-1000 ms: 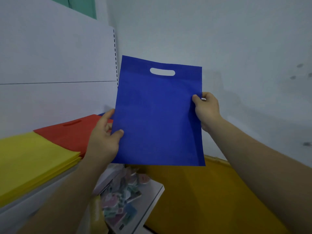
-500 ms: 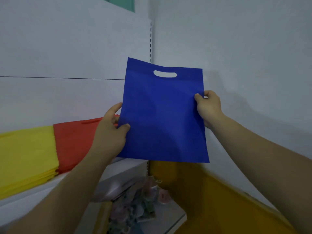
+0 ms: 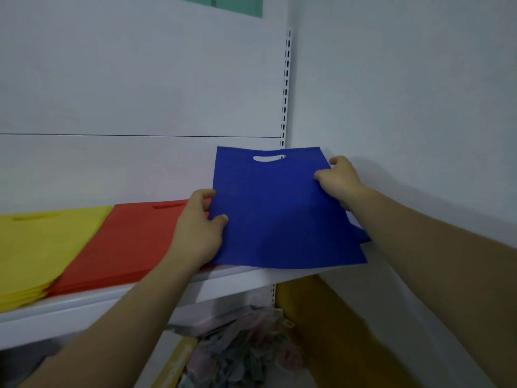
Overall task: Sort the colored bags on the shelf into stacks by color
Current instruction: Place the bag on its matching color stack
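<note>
Gripping blue bag [image 3: 279, 219] (left hand [image 3: 197, 233], right hand [image 3: 342, 180]).

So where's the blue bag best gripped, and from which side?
By its two side edges, pinched from left and right, as the left hand and right hand do: the blue bag is a thin, flat sheet, and its handle slot points away toward the back wall.

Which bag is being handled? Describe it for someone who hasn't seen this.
Find the white shelf along the wall: yellow stack at left, red stack beside it. At the shelf's right end, by the corner, the left hand and right hand grip a blue bag by its side edges. Its neighbours lie flat; it alone is blue and held.
</note>
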